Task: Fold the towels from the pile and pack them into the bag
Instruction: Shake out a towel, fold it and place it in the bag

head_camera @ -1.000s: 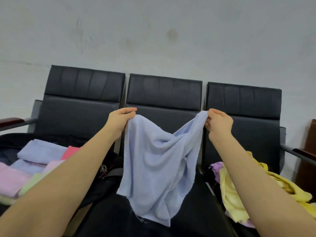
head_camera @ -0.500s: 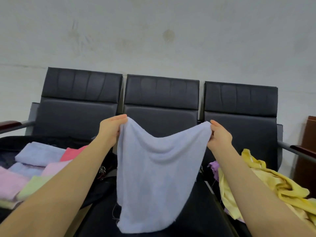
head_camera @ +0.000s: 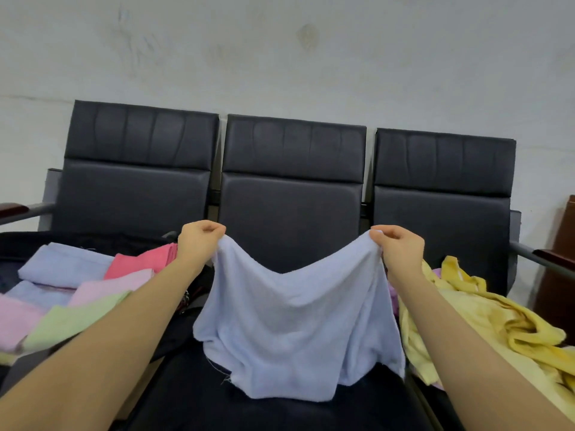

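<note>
The lower edge of a pale blue towel rests on the middle seat below both hands. The left hand and right hand each pinch a top corner, the edge sagging between them. Left of the left hand folded towels lie in a black bag; right of the right hand sits a yellow pile.

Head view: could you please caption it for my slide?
Both hands, left and right, pinch a light blue towel over the middle seat.
</note>
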Action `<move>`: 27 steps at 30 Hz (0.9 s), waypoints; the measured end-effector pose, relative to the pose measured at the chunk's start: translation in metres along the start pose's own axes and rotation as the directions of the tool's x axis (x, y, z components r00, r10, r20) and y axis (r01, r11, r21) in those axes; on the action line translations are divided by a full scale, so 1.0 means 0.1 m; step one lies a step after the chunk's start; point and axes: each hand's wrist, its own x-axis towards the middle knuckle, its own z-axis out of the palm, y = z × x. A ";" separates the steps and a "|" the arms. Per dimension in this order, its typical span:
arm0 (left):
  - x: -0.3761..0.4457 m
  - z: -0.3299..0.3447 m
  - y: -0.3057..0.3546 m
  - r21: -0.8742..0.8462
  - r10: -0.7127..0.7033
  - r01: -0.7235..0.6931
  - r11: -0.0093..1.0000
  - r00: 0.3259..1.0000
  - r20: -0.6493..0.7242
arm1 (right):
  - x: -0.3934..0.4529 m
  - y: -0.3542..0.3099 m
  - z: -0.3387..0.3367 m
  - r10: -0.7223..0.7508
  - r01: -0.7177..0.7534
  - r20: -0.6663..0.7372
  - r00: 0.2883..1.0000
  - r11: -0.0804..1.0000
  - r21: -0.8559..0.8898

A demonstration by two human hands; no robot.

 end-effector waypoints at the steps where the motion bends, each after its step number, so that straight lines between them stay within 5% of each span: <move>1: 0.00 0.00 -0.03 -0.098 -0.062 0.063 0.993 0.998 0.022 | 0.00 0.03 0.00 -0.012 0.012 -0.012 1.000 1.000 -0.013; 5: 0.01 -0.03 -0.09 -0.322 -0.211 0.268 0.908 0.957 0.201 | 0.01 0.06 0.04 -0.035 0.038 0.044 0.998 0.998 -0.056; 9: 0.07 -0.02 -0.08 -0.396 -0.212 0.310 0.865 0.939 0.271 | 0.06 0.00 0.09 0.044 -0.048 0.044 0.998 0.996 0.072; 14: 0.07 -0.06 -0.06 -0.143 -0.102 0.132 0.981 0.974 0.202 | 0.07 -0.07 0.10 0.020 -0.027 0.114 0.993 0.998 0.057; 23: -0.25 0.13 0.21 -0.201 0.115 -0.026 0.979 0.889 0.444 | -0.43 0.10 0.52 -0.072 0.044 0.456 0.887 0.996 0.071; 27: -0.30 0.21 0.39 -0.301 0.199 -0.049 0.952 0.847 0.493 | -0.54 0.12 0.70 -0.027 -0.057 0.660 0.751 0.993 0.106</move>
